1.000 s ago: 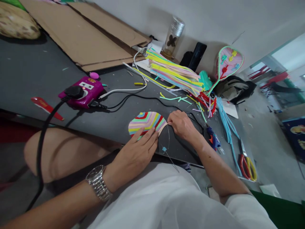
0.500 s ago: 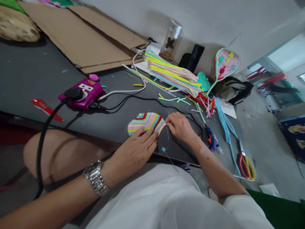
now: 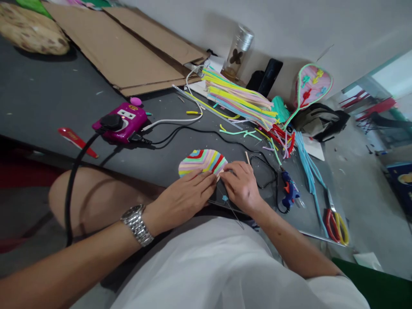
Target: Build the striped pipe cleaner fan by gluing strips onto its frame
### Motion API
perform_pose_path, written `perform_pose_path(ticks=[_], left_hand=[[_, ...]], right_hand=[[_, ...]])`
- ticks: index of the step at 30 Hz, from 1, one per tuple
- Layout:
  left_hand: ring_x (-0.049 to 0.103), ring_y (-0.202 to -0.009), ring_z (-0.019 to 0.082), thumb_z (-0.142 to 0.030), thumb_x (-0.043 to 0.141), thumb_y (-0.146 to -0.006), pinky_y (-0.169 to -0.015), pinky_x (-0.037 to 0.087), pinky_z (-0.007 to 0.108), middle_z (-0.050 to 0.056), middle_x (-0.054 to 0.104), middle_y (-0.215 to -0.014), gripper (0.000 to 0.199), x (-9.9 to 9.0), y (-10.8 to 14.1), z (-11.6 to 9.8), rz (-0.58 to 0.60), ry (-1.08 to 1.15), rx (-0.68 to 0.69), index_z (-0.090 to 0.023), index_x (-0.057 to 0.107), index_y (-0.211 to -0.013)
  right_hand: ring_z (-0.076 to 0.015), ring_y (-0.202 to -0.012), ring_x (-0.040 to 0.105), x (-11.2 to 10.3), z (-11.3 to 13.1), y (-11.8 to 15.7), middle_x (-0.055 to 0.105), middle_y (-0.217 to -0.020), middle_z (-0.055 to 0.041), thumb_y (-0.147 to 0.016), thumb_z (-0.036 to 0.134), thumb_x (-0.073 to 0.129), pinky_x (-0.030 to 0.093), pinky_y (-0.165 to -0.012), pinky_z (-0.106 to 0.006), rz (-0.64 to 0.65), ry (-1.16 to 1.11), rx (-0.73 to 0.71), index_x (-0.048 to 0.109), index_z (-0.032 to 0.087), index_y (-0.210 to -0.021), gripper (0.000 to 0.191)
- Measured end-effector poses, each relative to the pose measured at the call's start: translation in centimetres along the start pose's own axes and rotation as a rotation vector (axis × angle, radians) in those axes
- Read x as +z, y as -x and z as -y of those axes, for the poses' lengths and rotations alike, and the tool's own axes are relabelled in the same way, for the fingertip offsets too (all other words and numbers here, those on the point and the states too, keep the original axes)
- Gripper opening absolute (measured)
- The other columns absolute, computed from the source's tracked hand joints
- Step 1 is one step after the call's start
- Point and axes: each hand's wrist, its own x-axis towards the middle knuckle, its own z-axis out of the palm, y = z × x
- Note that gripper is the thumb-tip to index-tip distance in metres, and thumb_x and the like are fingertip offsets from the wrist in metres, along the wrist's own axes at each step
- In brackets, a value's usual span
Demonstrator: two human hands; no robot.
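Note:
A rounded panel of striped, multicoloured pipe cleaners (image 3: 201, 161) lies on the dark table close to its front edge. My left hand (image 3: 186, 193) rests on its near side, fingers stretched and lying flat; the thumb is hidden. At the panel's right edge, the closed fingertips of my right hand (image 3: 240, 184) pinch a pale pink pipe cleaner (image 3: 247, 157), whose end sticks up behind the knuckles. A small blue blob on a thin strand (image 3: 225, 198) hangs below, between the hands. The hot glue gun (image 3: 289, 191) lies to the right of my right hand.
Scissors (image 3: 334, 227) lie at the right corner beside blue pipe cleaners (image 3: 307, 167). Behind are a pipe cleaner bundle (image 3: 241, 96), a bottle (image 3: 238, 51) and a finished-looking fan (image 3: 313, 86). At left are a purple power socket (image 3: 124, 122), cords, a red knife (image 3: 77, 141) and cardboard (image 3: 128, 51).
My right hand has shifted in against the panel and its fingers have curled closer to my left hand. The pale pink end now shows behind it. The whole view has slid slightly right.

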Motion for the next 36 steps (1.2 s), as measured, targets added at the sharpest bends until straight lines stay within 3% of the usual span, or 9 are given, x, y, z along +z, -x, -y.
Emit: perform_pose_path(ticks=[9, 17, 22, 30, 36], left_hand=[[0.057, -0.129, 0.033, -0.025, 0.066, -0.097, -0.116, 0.045, 0.048, 0.017, 0.064, -0.13, 0.049, -0.2, 0.5, -0.8, -0.019, 0.024, -0.051, -0.005, 0.055, -0.14], [0.057, -0.126, 0.033, -0.023, 0.06, -0.1, -0.113, 0.045, 0.049, 0.017, 0.067, -0.129, 0.046, 0.0, 1.1, -2.3, -0.095, -0.039, -0.148, -0.004, 0.056, -0.141], [0.061, -0.12, 0.033, -0.018, 0.056, -0.101, -0.103, 0.049, 0.047, 0.017, 0.068, -0.123, 0.037, -0.5, 0.6, -2.6, -0.068, -0.107, -0.154, -0.004, 0.062, -0.134], [0.061, -0.119, 0.035, -0.02, 0.061, -0.098, -0.096, 0.05, 0.049, 0.02, 0.068, -0.124, 0.044, -0.4, 0.2, -4.6, -0.042, -0.059, -0.299, -0.002, 0.058, -0.138], [0.061, -0.12, 0.03, -0.02, 0.063, -0.097, -0.102, 0.051, 0.049, 0.014, 0.069, -0.125, 0.033, -2.4, 3.6, -1.6, -0.317, 0.184, -0.431, -0.016, 0.063, -0.13]], right_hand=[[-0.022, -0.098, 0.058, 1.4, -0.2, -0.6, 0.073, -0.102, -0.0073, -0.103, 0.024, 0.057, 0.038, -0.084, -0.037, 0.035, -0.205, 0.041, 0.074, 0.021, -0.087, 0.024], [-0.0239, -0.101, 0.059, 0.3, 0.0, -1.5, 0.072, -0.103, -0.008, -0.096, 0.019, 0.066, 0.038, -0.086, -0.036, 0.176, -0.247, 0.114, 0.075, 0.019, -0.09, 0.011], [-0.0244, -0.1, 0.058, -0.3, 0.1, -2.3, 0.071, -0.102, -0.0075, -0.092, 0.02, 0.072, 0.036, -0.084, -0.036, 0.268, -0.221, 0.164, 0.076, 0.02, -0.092, 0.004], [-0.0245, -0.101, 0.058, -0.8, 0.2, -3.0, 0.07, -0.103, -0.0068, -0.092, 0.025, 0.074, 0.034, -0.082, -0.036, 0.344, -0.182, 0.187, 0.075, 0.02, -0.089, 0.005], [-0.0246, -0.099, 0.059, -0.5, 0.1, -3.3, 0.07, -0.101, -0.0069, -0.09, 0.021, 0.075, 0.033, -0.079, -0.035, 0.359, -0.167, 0.18, 0.075, 0.02, -0.088, 0.002]])
